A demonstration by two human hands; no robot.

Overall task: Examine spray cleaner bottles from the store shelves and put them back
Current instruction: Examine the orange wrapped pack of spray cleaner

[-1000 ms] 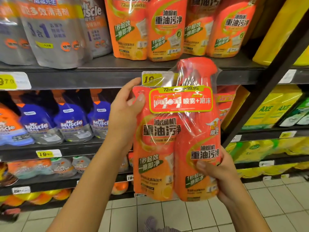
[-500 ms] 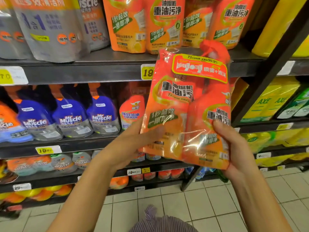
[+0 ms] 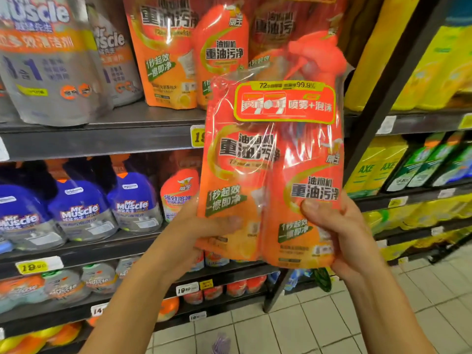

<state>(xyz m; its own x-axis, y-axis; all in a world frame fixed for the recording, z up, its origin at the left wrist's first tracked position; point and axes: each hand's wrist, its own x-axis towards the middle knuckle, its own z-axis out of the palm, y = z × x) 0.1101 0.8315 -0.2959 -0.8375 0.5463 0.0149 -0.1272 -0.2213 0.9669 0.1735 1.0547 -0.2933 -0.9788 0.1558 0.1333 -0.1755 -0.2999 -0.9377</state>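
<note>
An orange twin pack of cleaner (image 3: 270, 162), a spray bottle and a refill pouch wrapped in clear plastic, is held upright in front of the shelves. My left hand (image 3: 194, 233) grips its lower left edge, thumb across the front. My right hand (image 3: 337, 231) grips the lower right corner, thumb on the bottle's label. The red trigger head (image 3: 316, 54) shows at the pack's top, level with the upper shelf.
The upper shelf (image 3: 102, 139) carries orange refill pouches (image 3: 166, 52) and grey Mr Muscle pouches (image 3: 48, 60). Blue Mr Muscle spray bottles (image 3: 79, 203) stand on the shelf below. A black diagonal upright (image 3: 388, 98) and yellow AXE bottles (image 3: 367, 167) are on the right. Tiled floor lies below.
The pack has risen toward the upper shelf and straightened upright. Both hands keep holding its lower part; a second ago my left hand held higher on its left edge.
</note>
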